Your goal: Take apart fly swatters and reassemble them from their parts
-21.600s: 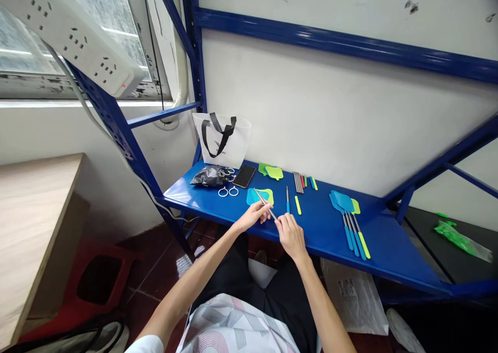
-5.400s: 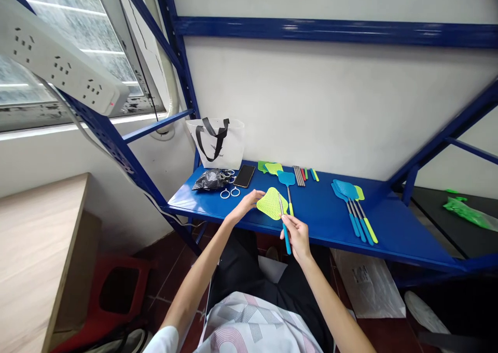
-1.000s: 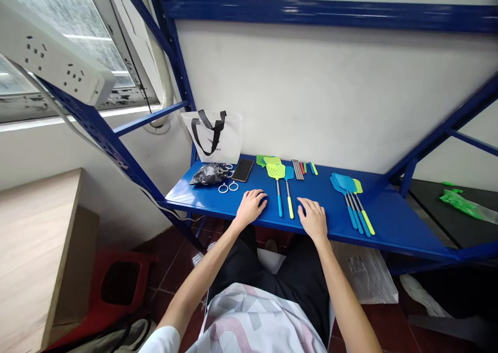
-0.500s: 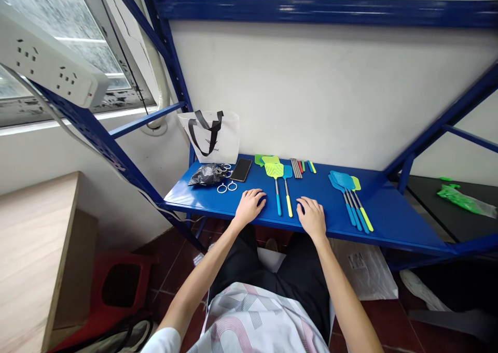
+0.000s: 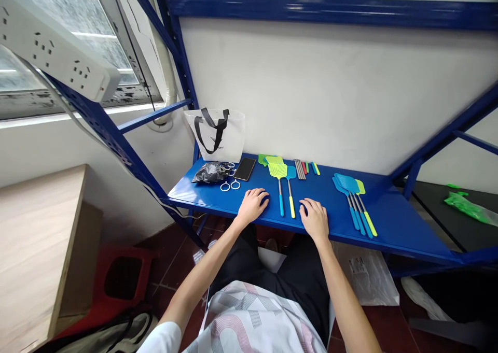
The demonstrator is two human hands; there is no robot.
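Observation:
My left hand [image 5: 252, 206] rests palm down on the blue tabletop [image 5: 218, 200], fingers loosely extended, holding nothing. To its right lie two fly swatters: one with a yellow-green head [image 5: 277, 171] and blue grip, one with a blue head [image 5: 291, 172] and yellow grip. My right hand [image 5: 314, 217] lies flat by the front edge, fingers apart, just right of these swatters. Farther right is a group of several finished-looking swatters [image 5: 347, 183], mostly blue. Behind are loose green swatter heads [image 5: 274, 159], metal rods [image 5: 299, 169] and short coloured grips [image 5: 316, 168].
At the back left stand a white tote bag [image 5: 221, 140], a black plastic bag [image 5: 210, 172], a phone [image 5: 245, 169] and white rings [image 5: 230, 185]. Blue rack posts [image 5: 182, 57] frame the table. A green packet [image 5: 467, 206] lies on a dark surface at right.
The whole view has shifted slightly to the right and down in the frame as the camera turned. Both hands stay in place on the table.

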